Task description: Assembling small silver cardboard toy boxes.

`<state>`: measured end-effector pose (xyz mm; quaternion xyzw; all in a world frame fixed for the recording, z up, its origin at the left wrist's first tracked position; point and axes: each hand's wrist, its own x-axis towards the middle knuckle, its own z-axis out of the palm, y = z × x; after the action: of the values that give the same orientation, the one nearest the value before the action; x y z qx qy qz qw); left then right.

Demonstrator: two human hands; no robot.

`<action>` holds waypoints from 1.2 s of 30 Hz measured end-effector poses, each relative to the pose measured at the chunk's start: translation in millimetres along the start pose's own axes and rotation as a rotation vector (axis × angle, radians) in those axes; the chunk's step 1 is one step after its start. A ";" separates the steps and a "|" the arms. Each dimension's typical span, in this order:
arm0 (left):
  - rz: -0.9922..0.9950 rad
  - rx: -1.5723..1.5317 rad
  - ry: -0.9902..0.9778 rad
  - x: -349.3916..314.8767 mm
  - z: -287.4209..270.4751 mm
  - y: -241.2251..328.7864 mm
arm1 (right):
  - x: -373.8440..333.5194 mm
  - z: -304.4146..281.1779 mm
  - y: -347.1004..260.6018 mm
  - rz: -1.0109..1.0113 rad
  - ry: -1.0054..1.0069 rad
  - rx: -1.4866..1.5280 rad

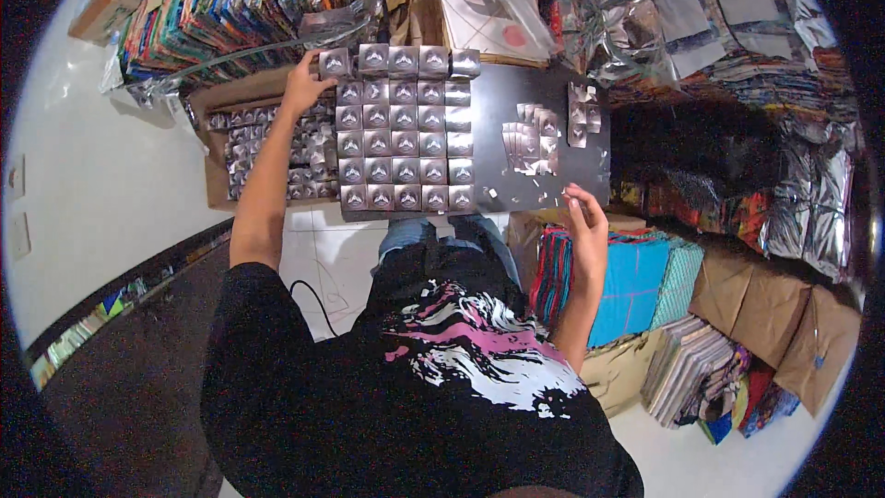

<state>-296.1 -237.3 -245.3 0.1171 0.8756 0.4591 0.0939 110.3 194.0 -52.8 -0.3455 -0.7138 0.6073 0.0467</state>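
Note:
Rows of small grey-brown boxes [404, 142] with a pale emblem stand close together on the left of a black tabletop [498, 97]. At the far left corner of this block, my left hand [302, 88] grips a small box [334, 63], fingers along its left side and thumb at its near edge. My right hand [587, 215] is over the tabletop's near right edge, fingers curled together; what they hold, if anything, is too small to tell. Flat printed pieces [532, 140] lie fanned near it among white scraps [493, 193]. More printed pieces [578, 115] lie at the far right corner.
An open brown carton [217, 189] with many similar small boxes sits left of the tabletop. Stacks of colourful packets [249, 5] rise behind. Wrapped bundles [710, 0] and a dark bag [678, 148] crowd the right, with blue folded goods [630, 286] below.

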 end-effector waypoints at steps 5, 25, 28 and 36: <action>0.012 -0.005 -0.088 12.1 4.9 -0.4 | -12.4 9.4 -4.3 0.057 0.024 -0.026; 0.021 -0.402 0.346 -122.2 71.7 155.7 | 118.1 -6.4 140.0 0.022 -0.016 -0.467; -0.084 -0.286 0.269 -154.5 110.6 192.2 | 164.7 -4.3 191.1 -0.049 0.078 -0.701; -0.311 -0.266 0.261 -235.0 197.9 249.2 | 184.2 31.2 189.8 -0.134 0.111 -0.990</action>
<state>11.8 -13.7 -137.1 -0.0930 0.8195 0.5618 0.0642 38.6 273.8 -296.6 -0.3114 -0.9334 0.1722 -0.0461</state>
